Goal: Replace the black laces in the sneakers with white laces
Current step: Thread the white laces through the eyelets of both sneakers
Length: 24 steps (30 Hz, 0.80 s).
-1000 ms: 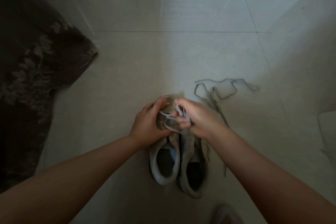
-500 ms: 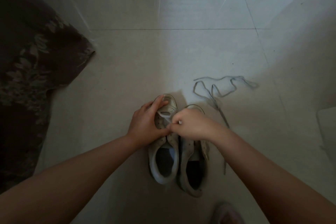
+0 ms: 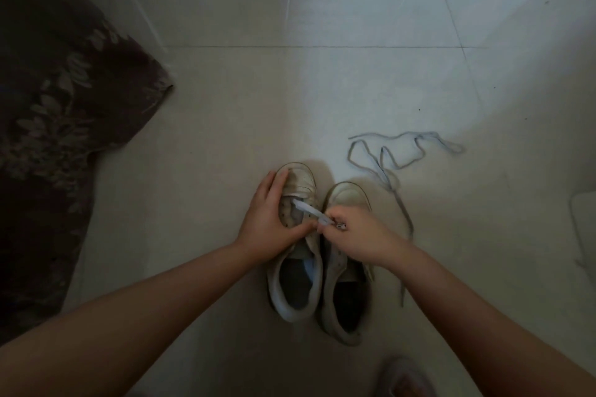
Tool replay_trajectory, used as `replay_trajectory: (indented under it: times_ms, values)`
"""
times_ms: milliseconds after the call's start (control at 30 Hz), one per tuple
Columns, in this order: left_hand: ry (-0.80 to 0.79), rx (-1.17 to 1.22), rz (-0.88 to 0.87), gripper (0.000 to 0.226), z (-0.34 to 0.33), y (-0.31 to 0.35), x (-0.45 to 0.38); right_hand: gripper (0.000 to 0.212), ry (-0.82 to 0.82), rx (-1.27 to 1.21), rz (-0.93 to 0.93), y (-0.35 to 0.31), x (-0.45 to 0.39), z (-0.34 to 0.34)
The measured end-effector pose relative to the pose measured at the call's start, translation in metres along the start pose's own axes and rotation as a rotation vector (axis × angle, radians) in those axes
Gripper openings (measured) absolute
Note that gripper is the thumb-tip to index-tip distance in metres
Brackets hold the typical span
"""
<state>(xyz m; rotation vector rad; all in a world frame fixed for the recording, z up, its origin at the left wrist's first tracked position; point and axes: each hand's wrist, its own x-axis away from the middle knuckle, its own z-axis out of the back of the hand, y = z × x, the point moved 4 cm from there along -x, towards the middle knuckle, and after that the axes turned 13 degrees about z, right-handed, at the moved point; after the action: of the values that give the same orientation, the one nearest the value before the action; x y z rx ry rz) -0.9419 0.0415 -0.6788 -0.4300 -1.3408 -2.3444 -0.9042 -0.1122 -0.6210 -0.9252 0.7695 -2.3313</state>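
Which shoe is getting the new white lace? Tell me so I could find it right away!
Look at the pale tiled floor, where two worn white sneakers stand side by side, toes pointing away. It is the left sneaker, the one the left hand holds. Only it has a white lace across its front, pinched by the right hand; the right sneaker shows none.

A pale glossy tiled floor (image 3: pixel 354 90) with thin dark grout lines fills the dim room, brighter toward the upper right. A dark brown fabric with a pale leaf pattern (image 3: pixel 64 100) drapes at left.
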Motion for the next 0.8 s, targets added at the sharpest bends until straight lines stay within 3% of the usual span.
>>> replay_trajectory:
  times_ms: [133,267,367,500,600,700,800]
  values:
    - [-0.027,-0.018,0.018,0.108,0.002,-0.006,-0.003,0.027,-0.006,-0.035,0.129,-0.027,-0.001,0.003]
    - [0.005,-0.223,-0.016,0.100,0.005,-0.007,-0.003,0.035,-0.094,0.084,0.350,-0.061,0.004,0.004]
    - [-0.002,-0.349,-0.037,0.099,0.003,-0.008,-0.003,0.038,-0.115,0.157,0.376,-0.063,0.005,0.004]
    - [-0.031,-0.310,-0.019,0.100,0.004,-0.005,-0.005,0.032,-0.218,0.224,0.316,-0.056,0.013,-0.006]
    - [-0.079,-0.177,-0.084,0.087,0.018,-0.004,-0.002,0.053,-0.354,0.161,0.144,-0.046,0.020,-0.006]
    - [-0.097,0.015,-0.077,0.067,0.030,-0.002,-0.001,0.057,-0.277,0.023,-0.003,-0.036,0.017,0.012]
    - [0.018,-0.020,-0.070,0.035,0.035,0.001,-0.007,0.042,-0.154,-0.109,-0.080,-0.019,0.003,0.017]
